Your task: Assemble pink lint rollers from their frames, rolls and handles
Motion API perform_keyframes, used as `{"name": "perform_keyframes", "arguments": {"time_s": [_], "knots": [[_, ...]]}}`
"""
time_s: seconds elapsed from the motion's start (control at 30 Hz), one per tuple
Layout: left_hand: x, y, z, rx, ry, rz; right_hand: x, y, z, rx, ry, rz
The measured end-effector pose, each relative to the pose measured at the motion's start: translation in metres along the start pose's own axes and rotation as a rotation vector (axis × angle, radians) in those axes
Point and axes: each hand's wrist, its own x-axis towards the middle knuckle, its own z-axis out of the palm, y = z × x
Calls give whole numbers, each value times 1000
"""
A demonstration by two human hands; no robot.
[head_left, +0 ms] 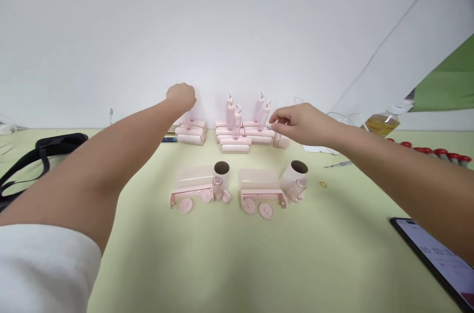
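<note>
My left hand [181, 97] reaches to the far left group of pink lint rollers [191, 134] by the wall, fingers curled over a pink handle [188, 118] standing there. My right hand [301, 123] is pinched at the right end of the middle group of pink rollers [240, 136], where several pink handles [230, 111] stand upright; what the fingertips grip is too small to name. Closer to me lie two sets of roller parts [200, 189], each with a clear cover, a white paper roll [221, 173] and pink end caps. The second set [268, 189] lies to the right.
A pale green tabletop [229, 263] runs to a white wall. A black strap [40, 155] lies at the left. A phone [440, 258] lies at the near right. Red-capped tubes [440, 154], a bottle of yellow liquid [381, 124], a pen [338, 165] and a small rubber band [323, 184] are at the right.
</note>
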Motion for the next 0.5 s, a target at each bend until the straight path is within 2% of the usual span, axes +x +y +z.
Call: {"name": "perform_keyframes", "arguments": {"time_s": [0.1,0.27,0.37,0.5], "knots": [[2,4,5,106,34,-76,16,-18,2,-3,5,-26],[-1,9,10,81,54,-59,40,-38,5,-49,-20,-40],[-1,3,10,82,76,20,52,-44,7,-62,-16,-34],[-1,-8,10,95,101,193,63,-47,12,-73,-30,-7]]}}
